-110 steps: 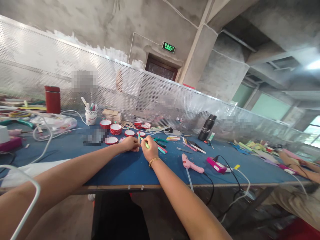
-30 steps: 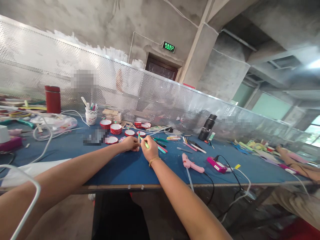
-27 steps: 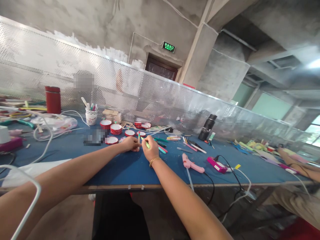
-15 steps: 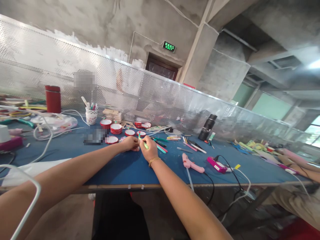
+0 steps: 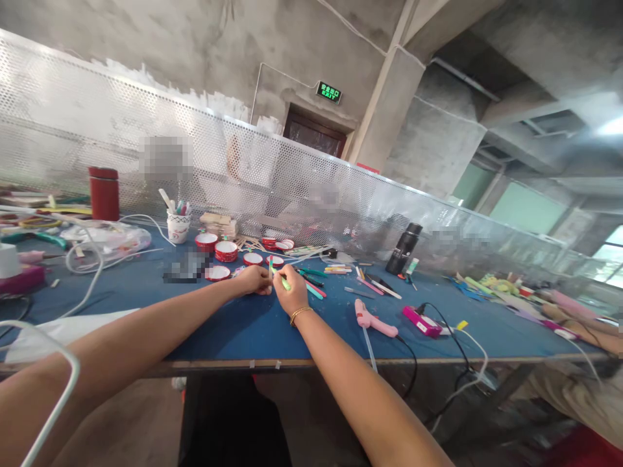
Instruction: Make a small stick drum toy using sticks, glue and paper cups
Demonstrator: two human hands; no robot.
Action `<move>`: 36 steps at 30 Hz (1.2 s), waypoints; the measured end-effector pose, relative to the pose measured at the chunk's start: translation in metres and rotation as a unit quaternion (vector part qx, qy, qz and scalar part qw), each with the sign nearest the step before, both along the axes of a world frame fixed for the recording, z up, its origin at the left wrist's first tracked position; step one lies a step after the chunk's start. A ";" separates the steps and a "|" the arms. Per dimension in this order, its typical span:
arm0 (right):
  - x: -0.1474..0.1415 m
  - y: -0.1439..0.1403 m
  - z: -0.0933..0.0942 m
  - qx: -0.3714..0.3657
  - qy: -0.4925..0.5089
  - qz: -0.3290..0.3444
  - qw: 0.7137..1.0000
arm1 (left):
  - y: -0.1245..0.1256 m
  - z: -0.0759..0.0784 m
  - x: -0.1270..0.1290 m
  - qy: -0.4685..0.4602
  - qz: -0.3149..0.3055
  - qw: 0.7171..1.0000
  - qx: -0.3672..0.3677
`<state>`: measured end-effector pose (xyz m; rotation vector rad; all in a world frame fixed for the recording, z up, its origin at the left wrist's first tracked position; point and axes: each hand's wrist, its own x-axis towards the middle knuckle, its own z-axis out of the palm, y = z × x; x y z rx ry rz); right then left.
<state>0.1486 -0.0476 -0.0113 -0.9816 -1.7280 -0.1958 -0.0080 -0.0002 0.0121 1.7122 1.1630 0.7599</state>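
Observation:
Over the blue table, my left hand [image 5: 255,280] has its fingers closed on a thin upright stick [image 5: 270,264] with red and green colouring on its upper part. Close beside it, my right hand [image 5: 292,292] is wrapped round a light green marker pen [image 5: 285,283]. The pen's tip is at or near the stick; fingers hide whether they touch. Just beyond my hands stand red-rimmed round pieces with white tops [image 5: 253,259]. Teal-handled pliers [image 5: 314,273] and coloured pens [image 5: 315,290] lie to the right of my right hand.
A pink glue gun [image 5: 372,320] and a magenta power box [image 5: 421,322] with cables lie to the right. A black bottle [image 5: 405,248], a white cup of pens [image 5: 178,227] and a red flask [image 5: 104,194] stand toward the perforated screen [image 5: 204,155]. Another person's arm [image 5: 579,318] is at far right.
Both hands stay almost in the same place, still holding the stick and the marker pen. The stick's coloured top looks slightly turned, showing more red.

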 end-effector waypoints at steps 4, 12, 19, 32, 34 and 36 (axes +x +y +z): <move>0.000 0.001 0.000 -0.003 -0.008 0.000 1.000 | 0.001 -0.002 0.000 -0.009 -0.006 1.000 -0.001; 0.003 0.002 -0.001 0.003 0.037 -0.015 0.999 | 0.002 -0.001 0.000 0.005 -0.003 1.000 0.008; 0.000 0.000 0.000 0.002 0.002 0.007 1.000 | 0.003 -0.002 0.001 0.004 0.001 1.000 0.003; 0.002 0.001 -0.001 0.008 0.026 0.002 1.000 | -0.003 0.003 0.002 0.007 0.008 1.000 -0.002; 0.000 0.001 0.000 0.003 0.014 0.008 1.000 | -0.004 0.003 0.002 0.006 0.005 1.000 -0.003; -0.001 0.000 0.000 -0.002 0.004 0.006 1.000 | -0.004 0.002 0.002 0.005 0.004 1.000 -0.003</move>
